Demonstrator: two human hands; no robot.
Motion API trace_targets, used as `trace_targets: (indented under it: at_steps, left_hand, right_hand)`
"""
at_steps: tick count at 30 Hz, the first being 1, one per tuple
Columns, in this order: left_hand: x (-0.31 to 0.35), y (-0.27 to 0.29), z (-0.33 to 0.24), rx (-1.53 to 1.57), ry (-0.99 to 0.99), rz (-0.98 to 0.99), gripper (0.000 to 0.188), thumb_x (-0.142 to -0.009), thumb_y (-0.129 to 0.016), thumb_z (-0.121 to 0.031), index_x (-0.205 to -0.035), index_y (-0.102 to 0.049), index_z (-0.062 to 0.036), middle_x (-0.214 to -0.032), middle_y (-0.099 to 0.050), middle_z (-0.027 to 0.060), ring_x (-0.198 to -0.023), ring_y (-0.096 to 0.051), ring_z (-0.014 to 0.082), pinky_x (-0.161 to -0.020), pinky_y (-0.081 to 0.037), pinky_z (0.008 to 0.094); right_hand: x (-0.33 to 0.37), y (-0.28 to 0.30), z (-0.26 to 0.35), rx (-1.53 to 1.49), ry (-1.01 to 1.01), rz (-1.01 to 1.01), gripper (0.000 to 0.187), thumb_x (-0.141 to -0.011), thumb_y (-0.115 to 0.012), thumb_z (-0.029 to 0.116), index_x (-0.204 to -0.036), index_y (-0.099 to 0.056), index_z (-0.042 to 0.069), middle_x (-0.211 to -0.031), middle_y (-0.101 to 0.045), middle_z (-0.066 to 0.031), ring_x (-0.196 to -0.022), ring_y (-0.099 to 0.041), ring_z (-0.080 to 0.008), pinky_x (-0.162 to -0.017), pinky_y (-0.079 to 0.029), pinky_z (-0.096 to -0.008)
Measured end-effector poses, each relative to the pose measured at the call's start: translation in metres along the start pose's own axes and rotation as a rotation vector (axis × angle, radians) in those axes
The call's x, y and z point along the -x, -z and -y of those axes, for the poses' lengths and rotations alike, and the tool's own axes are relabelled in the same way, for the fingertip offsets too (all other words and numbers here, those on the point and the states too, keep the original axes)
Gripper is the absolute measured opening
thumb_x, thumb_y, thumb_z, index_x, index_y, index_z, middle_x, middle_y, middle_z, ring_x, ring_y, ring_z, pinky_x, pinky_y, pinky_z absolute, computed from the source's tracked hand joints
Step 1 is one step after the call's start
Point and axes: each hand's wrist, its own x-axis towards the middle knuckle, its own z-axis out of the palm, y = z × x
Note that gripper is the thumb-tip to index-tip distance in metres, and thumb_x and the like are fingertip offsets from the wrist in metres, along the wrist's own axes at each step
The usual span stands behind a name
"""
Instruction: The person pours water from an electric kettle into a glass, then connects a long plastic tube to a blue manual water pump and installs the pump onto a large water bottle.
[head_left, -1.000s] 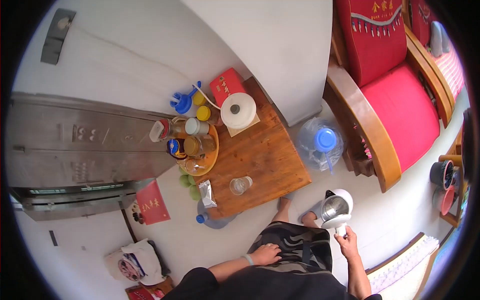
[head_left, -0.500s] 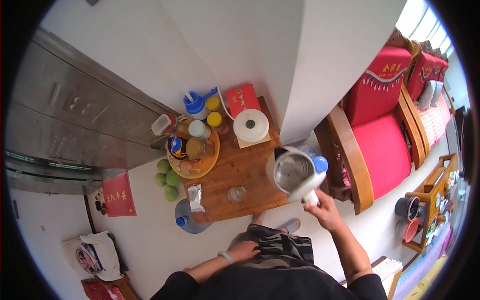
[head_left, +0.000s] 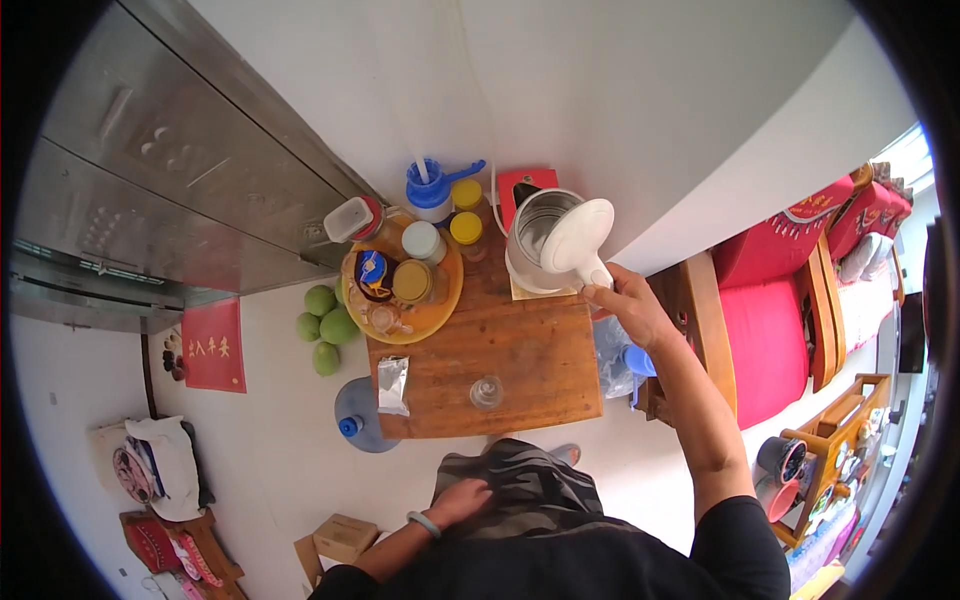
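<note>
My right hand (head_left: 634, 310) grips the handle of a white electric kettle (head_left: 522, 268). The kettle's lid (head_left: 583, 232) stands raised, and its steel inside shows. It is at the back right of the wooden table (head_left: 500, 345), over the spot of its round base, which it hides. A square board (head_left: 545, 295) shows under its front edge. I cannot tell whether the kettle touches the base. My left hand (head_left: 463, 500) lies on my patterned shorts with nothing seen in it. A clear glass (head_left: 487, 393) and a silver packet (head_left: 393, 386) are near the table's front.
A yellow tray (head_left: 425, 328) of jars fills the table's left, with yellow-lidded jars (head_left: 467, 230) and a blue pump (head_left: 430, 192) behind. Green round fruit (head_left: 338, 326) and a water jug (head_left: 367, 415) are on the floor left. A red-cushioned wooden chair (head_left: 760, 340) stands right.
My right hand has carried the kettle from the table's right edge back and left, over its base. The view has shifted. My left hand stays at my shorts.
</note>
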Motion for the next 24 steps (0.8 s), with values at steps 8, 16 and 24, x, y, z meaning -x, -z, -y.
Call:
trace_targets:
  at_steps: [8,16,24]
  left_hand:
    - [0.007,-0.002,0.001,0.089,0.017,-0.044,0.031,-0.086,-0.05,-0.031,-0.101,-0.058,-0.0042,-0.103,-0.058,0.0187,-0.096,-0.054,0.0361,-0.082,-0.044,0.0415]
    - [0.003,0.009,0.002,0.103,0.064,-0.039,0.034,-0.086,-0.05,-0.032,-0.102,-0.057,-0.0028,-0.104,-0.058,0.0203,-0.098,-0.054,0.0364,-0.084,-0.044,0.0407]
    - [0.008,0.02,0.007,0.064,0.074,-0.027,0.035,-0.086,-0.05,-0.031,-0.104,-0.058,-0.0027,-0.104,-0.059,0.0204,-0.098,-0.054,0.0362,-0.086,-0.043,0.0405]
  right_hand:
    - [-0.015,0.015,0.01,-0.067,-0.076,0.003,0.041,-0.077,-0.06,0.022,-0.112,-0.055,0.001,-0.096,-0.059,-0.0038,-0.091,-0.055,-0.0137,-0.067,-0.05,-0.0288]
    - [-0.026,0.019,0.015,-0.011,-0.098,0.037,0.039,-0.078,-0.059,0.022,-0.111,-0.054,0.001,-0.095,-0.058,-0.0052,-0.091,-0.054,-0.0147,-0.065,-0.051,-0.0298]
    - [-0.029,0.02,0.012,0.022,-0.103,0.059,0.042,-0.08,-0.058,0.026,-0.115,-0.052,0.002,-0.098,-0.058,-0.0055,-0.093,-0.053,-0.0141,-0.067,-0.05,-0.0288]
